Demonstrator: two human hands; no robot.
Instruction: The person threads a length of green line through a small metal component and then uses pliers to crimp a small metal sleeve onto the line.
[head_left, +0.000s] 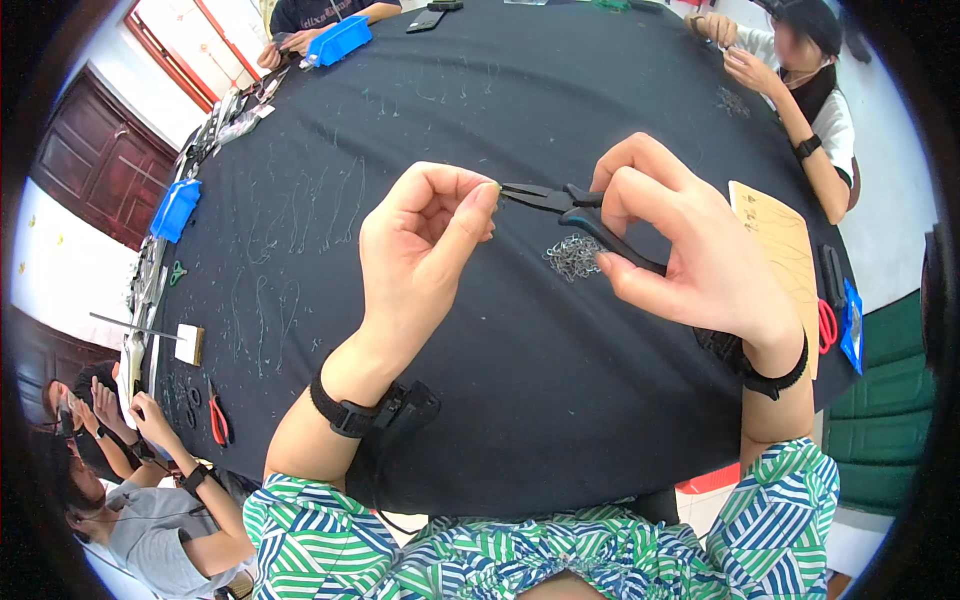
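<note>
My right hand [680, 230] grips black needle-nose pliers [545, 197], with fingers spread around the two handles. The jaws point left and meet the fingertips of my left hand [425, 225]. Thumb and forefinger of that hand are pinched together at the plier tips; whatever they hold is too small to make out, apart from a speck of green. Beneath the pliers, a small heap of silvery metal pieces [574, 257] rests on the black tablecloth [480, 400]. Both hands are raised above the cloth.
Thin cords [300, 215] lie across the left half. At right are a brown board [775, 240], red-handled scissors [826, 326] and a blue packet [852, 325]. Red-handled pliers [218, 418] and a blue tray [176, 210] are at left. Other people work around the edge.
</note>
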